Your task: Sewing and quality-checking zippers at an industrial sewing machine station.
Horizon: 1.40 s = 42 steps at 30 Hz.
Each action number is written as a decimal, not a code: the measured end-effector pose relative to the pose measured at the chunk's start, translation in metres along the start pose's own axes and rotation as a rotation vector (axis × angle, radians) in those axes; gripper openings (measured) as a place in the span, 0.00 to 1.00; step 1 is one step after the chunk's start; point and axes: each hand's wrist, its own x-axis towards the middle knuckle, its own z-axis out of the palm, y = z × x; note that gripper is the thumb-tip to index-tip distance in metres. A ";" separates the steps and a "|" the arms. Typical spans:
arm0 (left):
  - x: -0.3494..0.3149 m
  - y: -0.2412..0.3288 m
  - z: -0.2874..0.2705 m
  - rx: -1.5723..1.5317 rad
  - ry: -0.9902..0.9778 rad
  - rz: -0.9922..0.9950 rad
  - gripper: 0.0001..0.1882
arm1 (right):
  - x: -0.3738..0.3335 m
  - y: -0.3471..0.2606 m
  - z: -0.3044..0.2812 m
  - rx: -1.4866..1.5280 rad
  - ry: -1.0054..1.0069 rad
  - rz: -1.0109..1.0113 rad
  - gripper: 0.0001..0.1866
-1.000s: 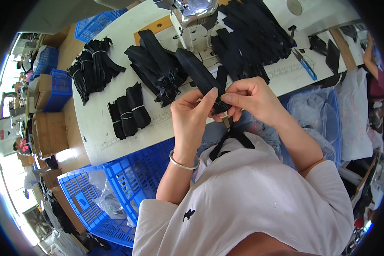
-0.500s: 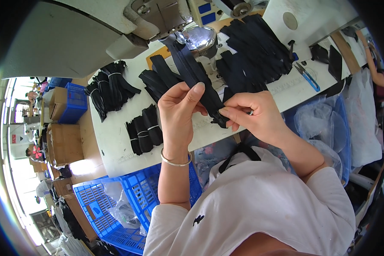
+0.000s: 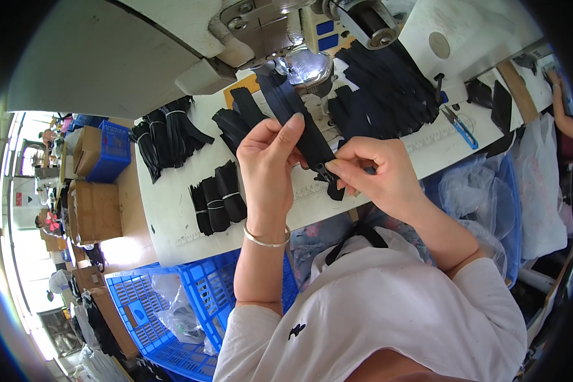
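A black zipper (image 3: pixel 311 141) is stretched between my hands, its far end reaching up to the lit sewing machine head (image 3: pixel 302 67). My left hand (image 3: pixel 270 153) pinches it midway, thumb on top. Lower down, my right hand (image 3: pixel 372 169) is closed on the zipper near its slider (image 3: pixel 325 170), thumb against the forefinger. The near end of the tape dangles past my right fingertips. Just left of the held zipper lies a small stack of black zippers (image 3: pixel 232 127), and a larger heap of them (image 3: pixel 379 95) spreads to the right of the machine.
Tied bundles of zippers (image 3: pixel 218 197) and more bundles (image 3: pixel 165 134) lie on the white table (image 3: pixel 165 223). Blue-handled snips (image 3: pixel 459 126) rest at the right, near a dark flat case (image 3: pixel 501 99). Blue crates (image 3: pixel 204 286) with plastic bags stand below the table edge.
The view has shifted slightly. The zipper's near end and slider now show more clearly below my right fingers. Both hands keep their pinch.
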 end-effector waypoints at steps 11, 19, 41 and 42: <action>0.028 0.014 0.007 -0.012 -0.048 -0.009 0.08 | 0.020 -0.004 0.005 0.017 0.076 -0.081 0.09; 0.031 0.008 0.003 -0.017 -0.024 -0.036 0.09 | 0.021 -0.001 0.008 0.027 0.068 -0.047 0.09; -0.010 -0.021 0.000 -0.249 -0.043 -0.076 0.02 | 0.022 0.006 0.010 -0.015 0.067 -0.047 0.12; -0.010 -0.021 0.001 -0.247 -0.011 -0.053 0.02 | 0.023 0.006 0.011 -0.024 0.073 -0.048 0.12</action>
